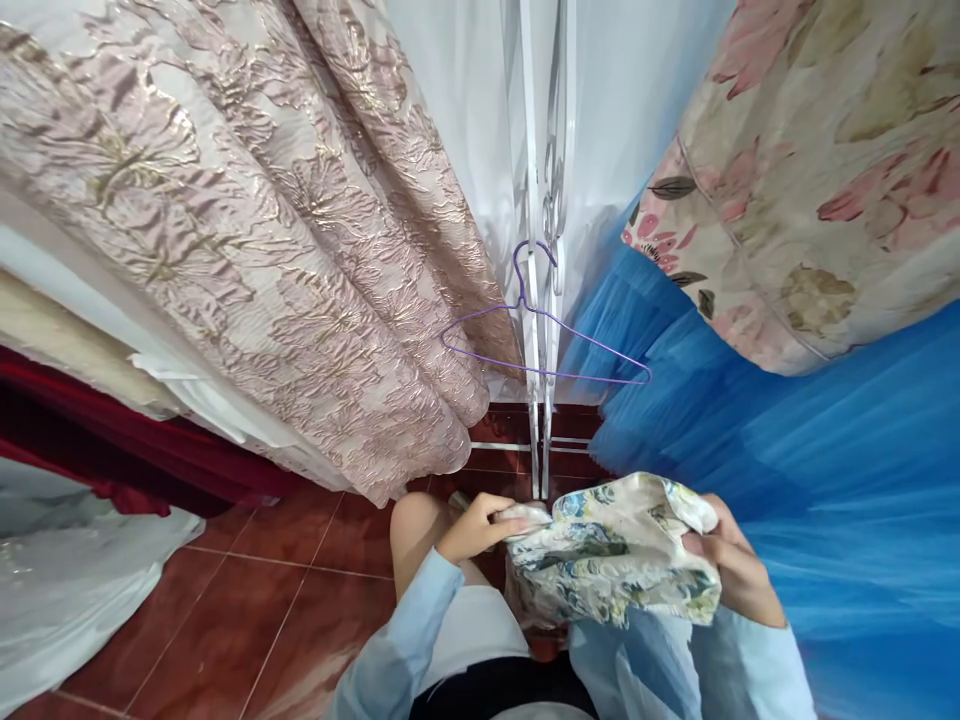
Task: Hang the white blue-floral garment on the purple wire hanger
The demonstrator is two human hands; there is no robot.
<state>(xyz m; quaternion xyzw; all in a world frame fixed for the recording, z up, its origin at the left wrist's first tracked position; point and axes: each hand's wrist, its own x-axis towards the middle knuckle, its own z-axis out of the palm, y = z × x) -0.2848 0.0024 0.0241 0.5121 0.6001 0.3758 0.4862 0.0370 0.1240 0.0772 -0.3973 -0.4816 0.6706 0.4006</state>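
Note:
A white garment (615,550) with a blue and yellow-green floral print is stretched between my two hands, bunched in folds above my lap. My left hand (480,527) pinches its left edge. At the opposite edge, my right hand (731,565) is closed on the cloth, thumb on top. What kind of garment it is, I cannot tell. Beyond it, a bare purple hanger (585,375) hangs by its hook from a white metal rack (531,180).
To the left hangs a pink and gold brocade gown (300,250), with dark red fabric (112,430) and white fabric (90,570) farther out. On the right are a blue tulle skirt (847,480) and a floral dress (817,200). Red tiles (262,600) cover the floor.

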